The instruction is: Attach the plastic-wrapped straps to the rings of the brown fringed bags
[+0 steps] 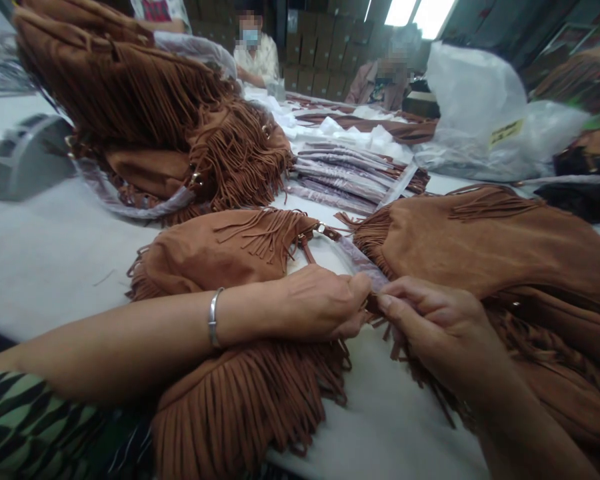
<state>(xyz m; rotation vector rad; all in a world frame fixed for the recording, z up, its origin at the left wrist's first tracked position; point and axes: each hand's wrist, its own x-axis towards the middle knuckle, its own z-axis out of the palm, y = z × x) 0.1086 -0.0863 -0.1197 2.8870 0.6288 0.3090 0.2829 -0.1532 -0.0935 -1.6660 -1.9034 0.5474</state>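
Observation:
A brown suede bag (210, 257) with long fringe lies in front of me, under my left forearm. Its strap (363, 261), wrapped in clear plastic, runs from a metal ring to my fingers. My left hand (323, 301), a silver bangle at its wrist, is closed near the strap's lower end. Close against it, my right hand (427, 313) pinches the strap end between thumb and fingers. The small part between the fingertips is mostly hidden.
Fringed bags (130, 100) are piled at the back left, beside a grey tape dispenser (23, 157). More brown bags (480, 240) lie at right. Wrapped straps (340, 177) and a clear plastic bag (480, 113) are behind. Several people sit across the table (55, 247).

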